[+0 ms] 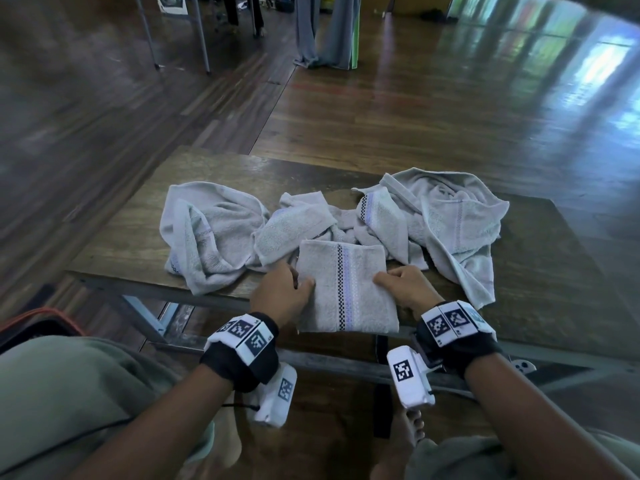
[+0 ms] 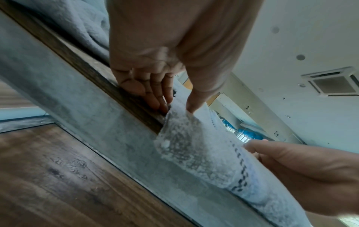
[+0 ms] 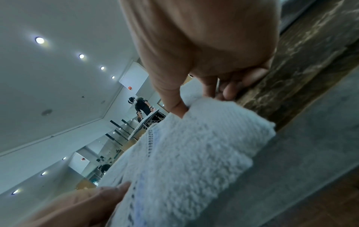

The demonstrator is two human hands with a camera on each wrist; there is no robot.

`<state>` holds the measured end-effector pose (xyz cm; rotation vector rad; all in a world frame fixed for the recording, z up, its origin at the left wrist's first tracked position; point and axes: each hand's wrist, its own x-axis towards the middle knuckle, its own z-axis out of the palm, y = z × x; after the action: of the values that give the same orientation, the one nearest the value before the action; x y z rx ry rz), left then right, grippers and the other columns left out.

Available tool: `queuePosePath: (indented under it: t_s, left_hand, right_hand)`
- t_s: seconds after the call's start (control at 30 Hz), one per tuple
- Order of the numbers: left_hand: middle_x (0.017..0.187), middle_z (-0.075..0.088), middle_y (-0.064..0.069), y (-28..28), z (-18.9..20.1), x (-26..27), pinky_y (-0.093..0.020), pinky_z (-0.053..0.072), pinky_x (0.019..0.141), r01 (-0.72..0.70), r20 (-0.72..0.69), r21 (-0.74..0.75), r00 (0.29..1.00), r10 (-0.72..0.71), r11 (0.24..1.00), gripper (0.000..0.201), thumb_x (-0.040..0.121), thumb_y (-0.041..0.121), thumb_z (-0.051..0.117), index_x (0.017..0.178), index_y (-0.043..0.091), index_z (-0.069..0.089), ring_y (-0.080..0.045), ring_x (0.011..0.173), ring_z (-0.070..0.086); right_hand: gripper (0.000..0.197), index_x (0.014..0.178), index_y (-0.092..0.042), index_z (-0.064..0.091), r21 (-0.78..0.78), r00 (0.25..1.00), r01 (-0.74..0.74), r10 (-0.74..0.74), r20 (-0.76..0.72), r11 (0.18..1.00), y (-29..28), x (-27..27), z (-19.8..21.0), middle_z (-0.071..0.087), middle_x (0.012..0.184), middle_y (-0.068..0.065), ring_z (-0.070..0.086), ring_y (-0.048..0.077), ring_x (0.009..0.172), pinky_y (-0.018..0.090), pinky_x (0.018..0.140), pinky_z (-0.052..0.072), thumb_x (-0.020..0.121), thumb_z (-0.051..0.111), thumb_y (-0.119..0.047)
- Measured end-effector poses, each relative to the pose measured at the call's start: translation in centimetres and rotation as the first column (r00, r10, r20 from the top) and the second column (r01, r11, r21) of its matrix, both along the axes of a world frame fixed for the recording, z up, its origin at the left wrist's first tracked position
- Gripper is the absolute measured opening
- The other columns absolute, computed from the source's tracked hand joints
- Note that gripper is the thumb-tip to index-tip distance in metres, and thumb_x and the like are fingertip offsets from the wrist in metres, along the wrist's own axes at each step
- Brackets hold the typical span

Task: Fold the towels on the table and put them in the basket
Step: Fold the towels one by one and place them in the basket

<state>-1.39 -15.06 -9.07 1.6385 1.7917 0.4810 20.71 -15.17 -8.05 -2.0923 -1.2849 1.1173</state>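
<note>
Hands are holding a folded pale grey terry towel with a black-checked and lilac stripe (image 1: 346, 285) at the near edge of the dark wooden table (image 1: 121, 237), its near end hanging just over that edge. The left hand (image 1: 282, 292) is pinching the towel's left side, thumb on top and fingers (image 2: 155, 98) curled underneath against the table edge. The right hand (image 1: 405, 289) is pinching the right side in the same way, thumb pressing into the pile and fingers (image 3: 229, 90) tucked below.

Just behind the folded towel, three crumpled pale grey towels are lying on the table: one to the left (image 1: 207, 230), one in the middle (image 1: 294, 223) touching the folded towel's far edge, and a larger one to the right (image 1: 450, 223). A dark basket with an orange rim (image 1: 38, 323) is showing at the lower left, off the table and partly hidden by the person's olive-green clothing (image 1: 69, 393). Both wrists are wearing black bands with white marker blocks (image 1: 242, 336).
</note>
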Motion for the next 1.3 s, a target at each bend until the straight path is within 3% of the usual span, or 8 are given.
queuePosePath:
  t_s: [0.2,0.3,0.37,0.5,0.8,0.9,1.13,1.3]
  left_hand:
    - [0.121,0.054,-0.008,-0.6,0.5,0.9,-0.047,0.049,0.091,-0.006,0.186,-0.084,0.982,0.022,0.996,0.045,0.087,0.034,0.058,0.12,0.013,0.036,-0.027,0.107,0.055]
    - [0.124,0.053,-0.007,-0.8,0.8,1.1,-0.043,0.047,0.096,-0.061,0.289,-0.104,0.953,0.089,0.993,0.053,0.086,0.029,0.061,0.126,0.009,0.035,-0.025,0.111,0.054]
    - [0.119,0.055,-0.004,-1.0,1.2,1.2,-0.038,0.049,0.091,-0.065,0.343,-0.136,0.933,0.108,0.989,0.049,0.084,0.029,0.062,0.123,0.005,0.043,-0.023,0.107,0.055]
    - [0.11,0.063,-0.009,-2.0,2.6,1.2,-0.037,0.053,0.079,-0.034,0.518,-0.273,0.837,0.177,0.961,0.03,0.088,0.024,0.059,0.112,0.006,0.055,-0.023,0.096,0.06]
    - [0.102,0.062,-0.013,-4.7,12.2,-0.7,-0.041,0.052,0.08,-0.04,0.666,-0.066,0.743,0.074,0.997,0.023,0.088,0.018,0.056,0.106,0.004,0.056,-0.028,0.094,0.06]
    - [0.094,0.061,-0.007,-6.3,16.1,-2.6,-0.029,0.045,0.063,-0.062,0.702,0.037,0.712,0.019,0.997,0.015,0.089,0.016,0.055,0.101,0.006,0.056,-0.021,0.085,0.057]
    - [0.095,0.061,-0.004,-10.1,21.9,-7.6,-0.029,0.042,0.066,-0.155,0.688,0.21,0.725,-0.033,0.965,0.017,0.091,0.023,0.056,0.101,0.01,0.059,-0.019,0.087,0.055]
    - [0.101,0.065,-0.007,-12.0,23.2,-12.4,-0.036,0.047,0.077,-0.299,0.672,0.24,0.738,0.065,0.924,0.02,0.088,0.028,0.061,0.099,0.012,0.063,-0.021,0.089,0.058]
  right_hand:
    - [0.028,0.065,-0.01,0.052,0.005,0.994,-0.014,0.015,-0.108,1.0,-0.1,0.4,0.3,0.052,0.068,0.009,0.051,0.015,0.055,0.025,0.05,0.039,0.086,0.059,-0.027]
    - [0.028,0.095,0.005,0.065,-0.05,0.964,0.053,-0.064,-0.259,0.997,-0.5,0.7,0.7,0.069,0.095,0.015,0.067,0.023,0.086,0.038,0.079,0.055,0.087,0.061,-0.022]
    - [0.029,0.104,0.007,0.062,-0.091,0.941,0.1,-0.124,-0.315,0.991,-1.1,0.5,1.4,0.069,0.097,0.015,0.067,0.025,0.089,0.037,0.077,0.054,0.088,0.061,-0.018]
    - [0.02,0.095,0.002,0.061,-0.064,0.941,0.095,-0.111,-0.321,0.993,-2.7,0.1,3.6,0.067,0.076,0.01,0.062,0.019,0.059,0.028,0.051,0.045,0.09,0.056,-0.017]
    - [0.012,0.088,-0.01,0.06,0.279,0.975,0.026,0.038,-0.221,0.96,-6.6,-2.6,14.0,0.062,0.087,0.003,0.06,0.021,0.086,0.035,0.075,0.051,0.092,0.051,-0.017]
    - [0.016,0.079,-0.011,0.057,0.34,0.962,0.035,0.061,-0.266,0.94,-8.2,-4.5,18.0,0.059,0.081,0.002,0.056,0.015,0.076,0.029,0.064,0.047,0.093,0.049,-0.015]
    - [0.015,0.075,-0.012,0.055,0.42,0.939,-0.02,0.161,-0.304,0.907,-10.8,-8.8,23.7,0.05,0.071,0.005,0.049,0.016,0.063,0.027,0.058,0.045,0.09,0.052,-0.012]
    - [0.016,0.077,-0.009,0.049,0.437,0.908,-0.159,0.305,-0.287,0.885,-10.7,-13.2,25.2,0.045,0.069,0.008,0.044,0.018,0.053,0.018,0.036,0.036,0.093,0.047,-0.009]
